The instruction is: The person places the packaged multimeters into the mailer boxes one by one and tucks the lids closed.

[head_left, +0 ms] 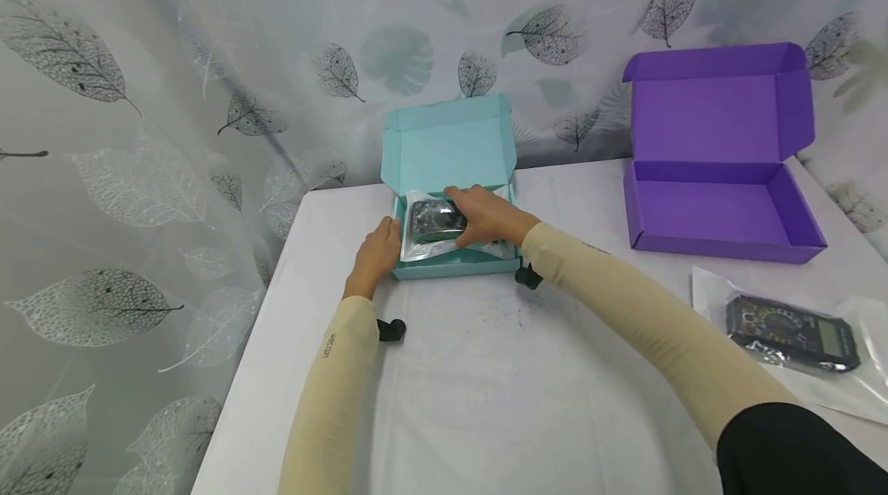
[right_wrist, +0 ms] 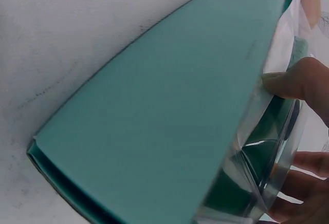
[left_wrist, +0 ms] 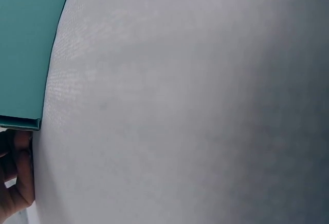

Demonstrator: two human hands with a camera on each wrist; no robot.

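Note:
A teal cardboard box [head_left: 454,270] stands with its lid up near the back of the table. Inside lies a dark multimeter [head_left: 433,219] with green edges, wrapped in a clear plastic bag [right_wrist: 249,183]. From above, my right hand [head_left: 489,216] grips the bagged multimeter, covering its right part. The right wrist view shows the thumb [right_wrist: 298,80] on the near side and the fingers [right_wrist: 300,185] across from it. My left hand [head_left: 379,252] rests against the box's left side; its fingers [left_wrist: 20,175] appear beside the box corner in the left wrist view.
A purple box [head_left: 721,244] with a raised lid stands at the back right. In front of it, another multimeter [head_left: 791,331] lies in a clear bag on the white tablecloth [head_left: 499,387]. A leaf-patterned curtain [head_left: 264,32] hangs behind and to the left.

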